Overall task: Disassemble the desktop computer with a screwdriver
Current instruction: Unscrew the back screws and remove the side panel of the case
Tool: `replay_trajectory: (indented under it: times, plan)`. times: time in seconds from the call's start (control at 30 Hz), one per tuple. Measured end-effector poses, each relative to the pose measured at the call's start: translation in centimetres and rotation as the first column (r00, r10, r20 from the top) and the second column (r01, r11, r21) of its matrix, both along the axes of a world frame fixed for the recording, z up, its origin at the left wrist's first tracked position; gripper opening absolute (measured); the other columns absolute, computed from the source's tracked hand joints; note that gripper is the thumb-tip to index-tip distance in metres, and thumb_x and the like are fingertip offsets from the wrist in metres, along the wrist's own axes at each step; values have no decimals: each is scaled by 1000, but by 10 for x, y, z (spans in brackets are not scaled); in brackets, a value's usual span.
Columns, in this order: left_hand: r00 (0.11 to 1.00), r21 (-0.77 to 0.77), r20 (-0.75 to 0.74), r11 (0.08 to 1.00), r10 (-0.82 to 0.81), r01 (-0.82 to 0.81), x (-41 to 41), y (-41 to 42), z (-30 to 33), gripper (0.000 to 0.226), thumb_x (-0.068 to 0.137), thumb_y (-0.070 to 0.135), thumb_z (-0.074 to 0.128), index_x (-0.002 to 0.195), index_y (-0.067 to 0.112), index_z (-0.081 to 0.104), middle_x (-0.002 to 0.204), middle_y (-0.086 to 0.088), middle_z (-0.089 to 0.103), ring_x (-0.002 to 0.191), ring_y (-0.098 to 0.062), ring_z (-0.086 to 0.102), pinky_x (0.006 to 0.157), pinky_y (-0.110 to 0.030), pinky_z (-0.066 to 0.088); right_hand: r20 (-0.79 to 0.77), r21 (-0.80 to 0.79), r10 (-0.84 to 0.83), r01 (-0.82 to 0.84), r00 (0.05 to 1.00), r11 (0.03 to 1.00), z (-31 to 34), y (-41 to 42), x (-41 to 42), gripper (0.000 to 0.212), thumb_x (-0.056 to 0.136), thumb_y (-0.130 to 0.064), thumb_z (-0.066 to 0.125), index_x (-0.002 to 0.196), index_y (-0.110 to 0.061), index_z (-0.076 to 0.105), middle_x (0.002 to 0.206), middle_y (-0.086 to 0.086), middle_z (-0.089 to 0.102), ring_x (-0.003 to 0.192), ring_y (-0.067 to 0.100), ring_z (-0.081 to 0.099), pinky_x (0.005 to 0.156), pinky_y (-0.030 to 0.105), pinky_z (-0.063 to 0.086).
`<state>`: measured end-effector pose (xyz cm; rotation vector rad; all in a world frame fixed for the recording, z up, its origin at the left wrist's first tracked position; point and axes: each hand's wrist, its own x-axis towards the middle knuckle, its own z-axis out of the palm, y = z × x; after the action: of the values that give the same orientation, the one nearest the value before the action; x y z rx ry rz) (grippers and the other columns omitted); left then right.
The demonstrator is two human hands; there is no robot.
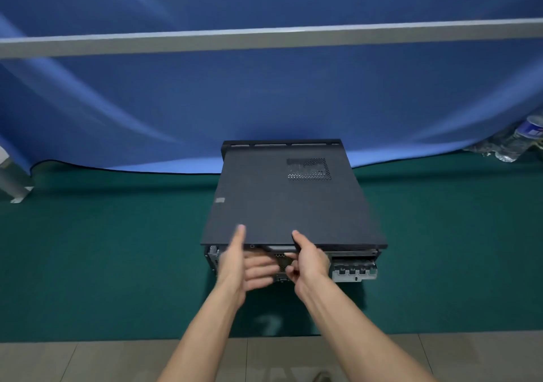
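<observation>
Looking at the desktop computer (291, 205), it lies flat on the green mat (102, 264) at center frame, long axis running 6 to 12 o'clock, rear ports facing 6 and mostly hidden behind both hands. Left hand (244, 267) is blurry, thumb on the near edge of the top panel (273, 199), fingers fairly straight underneath, so loose rather than clenched. Right hand (308, 261) pinches that edge, its fingertips out of sight.
</observation>
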<state>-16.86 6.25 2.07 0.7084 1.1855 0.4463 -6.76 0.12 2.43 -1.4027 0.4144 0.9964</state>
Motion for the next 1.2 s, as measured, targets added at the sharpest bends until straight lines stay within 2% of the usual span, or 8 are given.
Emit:
replay_trajectory:
  times: [0.13,0.43,0.57,0.67,0.77,0.87,1.03,1.2]
  plan:
    - [785,-228,364,865,501,-447,-38,41,18,59,89,55,45,124,8,44,107,-17,61,85,-36,64,63,-51,51,34,17,108,-109,994,994,28,-2,13,17,86,-24,68,85,-9,58,69,8,56,28,6,26,32,15,28]
    - [921,-265,369,964,124,-24,-31,45,46,24,84,-1,56,109,-1,58,104,-27,65,81,-44,67,55,-51,56,52,-99,499,-493,865,864,57,-32,38,21,91,-33,60,86,-13,56,70,9,72,31,9,41,40,18,41]
    - [915,-180,402,983,45,30,-21,34,61,25,86,-13,48,109,-5,55,105,-28,63,86,-44,63,53,-51,56,12,-533,892,-752,451,387,96,-45,62,62,91,-64,36,88,-7,59,77,9,74,60,20,68,63,27,48]
    - [911,-79,413,995,-20,58,-9,14,79,20,88,-13,46,104,-6,55,104,-26,64,86,-42,64,54,-49,57,-25,-915,986,-401,167,45,129,-40,71,61,91,-60,35,79,-9,66,63,5,71,56,18,68,57,23,44]
    - [918,84,372,990,-137,114,2,-2,101,22,89,-12,45,104,0,56,100,-20,65,86,-38,64,53,-47,57,145,-988,989,-57,-29,143,143,-31,73,37,92,-39,44,67,-13,55,58,0,63,56,20,61,52,21,39]
    - [917,219,299,954,-265,204,8,-10,123,23,90,-12,45,107,-1,56,101,-19,65,87,-33,63,58,-48,56,274,-962,921,-73,-277,264,144,-22,73,17,93,-22,43,105,-14,53,107,6,58,95,27,56,65,30,41]
    - [894,314,219,895,-392,316,23,-20,138,22,90,-10,46,105,1,57,90,-17,65,79,-29,64,65,-50,57,313,-936,701,-82,-641,343,133,-12,82,82,83,0,42,148,-38,8,153,-11,14,120,23,41,74,28,37]
    - [856,349,162,840,-492,416,62,-26,130,21,90,-8,45,98,5,59,89,-15,65,82,-29,65,67,-49,57,346,-909,657,-66,-670,411,123,-15,120,91,79,1,39,145,-48,0,154,-16,9,114,22,47,73,29,39]
